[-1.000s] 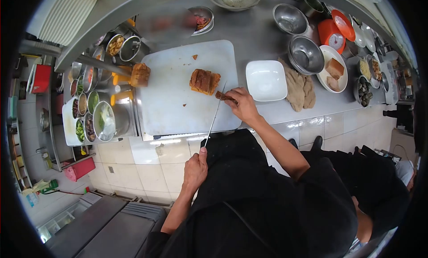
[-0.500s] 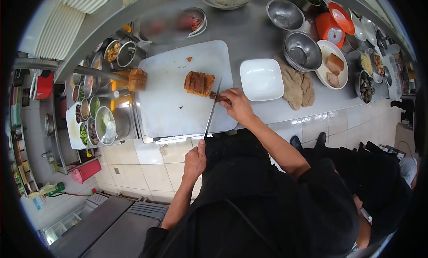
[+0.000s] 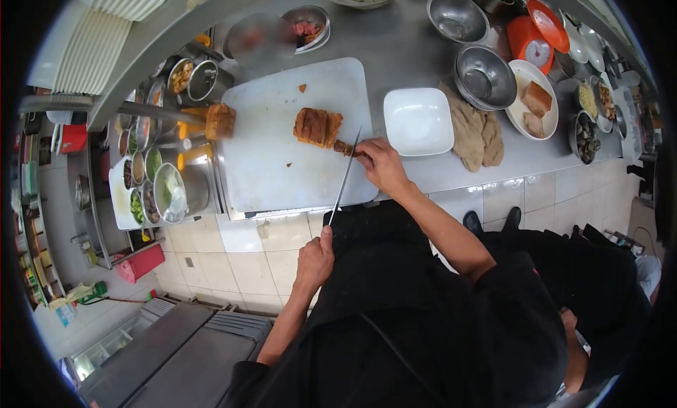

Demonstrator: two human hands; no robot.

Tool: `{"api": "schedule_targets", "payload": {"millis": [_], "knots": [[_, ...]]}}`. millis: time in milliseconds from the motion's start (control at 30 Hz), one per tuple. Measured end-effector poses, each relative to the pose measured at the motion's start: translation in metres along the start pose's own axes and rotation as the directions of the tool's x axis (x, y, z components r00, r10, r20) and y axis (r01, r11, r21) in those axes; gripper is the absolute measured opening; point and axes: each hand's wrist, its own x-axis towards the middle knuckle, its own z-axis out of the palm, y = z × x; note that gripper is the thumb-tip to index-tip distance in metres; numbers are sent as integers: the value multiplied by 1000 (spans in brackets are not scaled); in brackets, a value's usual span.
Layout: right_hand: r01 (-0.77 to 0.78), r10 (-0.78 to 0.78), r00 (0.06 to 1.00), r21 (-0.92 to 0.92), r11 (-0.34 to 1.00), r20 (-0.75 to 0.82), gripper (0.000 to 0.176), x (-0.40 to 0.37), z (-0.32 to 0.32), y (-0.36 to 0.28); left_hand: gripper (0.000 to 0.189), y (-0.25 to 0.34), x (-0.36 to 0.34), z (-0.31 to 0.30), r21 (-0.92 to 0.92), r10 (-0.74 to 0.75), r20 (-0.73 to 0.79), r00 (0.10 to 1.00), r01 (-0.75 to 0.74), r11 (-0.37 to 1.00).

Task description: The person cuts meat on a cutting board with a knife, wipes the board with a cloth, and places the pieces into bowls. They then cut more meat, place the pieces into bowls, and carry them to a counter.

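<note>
A long knife (image 3: 344, 175) is held in my left hand (image 3: 314, 261), its blade pointing up over the right part of the white cutting board (image 3: 261, 154). My right hand (image 3: 381, 165) has its fingers closed at the end of a small brown meat piece (image 3: 345, 148), and the blade lies across this piece beside the fingertips. To the left of it on the board sits a browned, sliced block of meat (image 3: 316, 127). Small crumbs lie around the block. The tips of my right hand's fingers are partly hidden behind the blade.
Right of the board stand a white square dish (image 3: 419, 122), a tan cloth (image 3: 474, 129), metal bowls (image 3: 485, 78), an oval plate (image 3: 523, 78) with meat and an orange scale (image 3: 530, 45). Ingredient containers (image 3: 169, 189) are at left. Another person (image 3: 599, 302) is at the lower right.
The small piece and my right hand's fingertips have shifted slightly right, away from the block. The knife has moved a little right too. The whole view has shifted slightly.
</note>
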Motion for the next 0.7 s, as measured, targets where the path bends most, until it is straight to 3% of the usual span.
{"api": "schedule_targets", "payload": {"millis": [133,333,400,433,500,600,700], "knots": [[39,-39,999,-24,999,-1,17,1,3,2,78,5,13,7,-18,-21,33,999,22,1000],[-69,70,995,-11,998,77,25,8,-1,-9,75,-1,-9,-7,-182,42,-96,995,-59,981],[-32,34,999,-107,994,13,49,18,-2,-22,71,-8,-13,-17,-265,-22,-123,992,-11,964],[-23,25,999,-102,995,21,49,26,1,-27,72,-7,-14,-24,-289,-45,-127,991,7,957],[100,-106,993,-113,989,-48,70,47,10,-32,74,-8,-9,-36,-311,-69,-138,988,23,950],[96,-91,995,-142,985,45,83,67,27,-25,75,-9,-6,-43,-225,-39,-183,982,-3,974],[68,-54,993,-140,988,102,77,76,36,-10,76,-13,-3,-45,-206,-48,-166,985,13,979]]}}
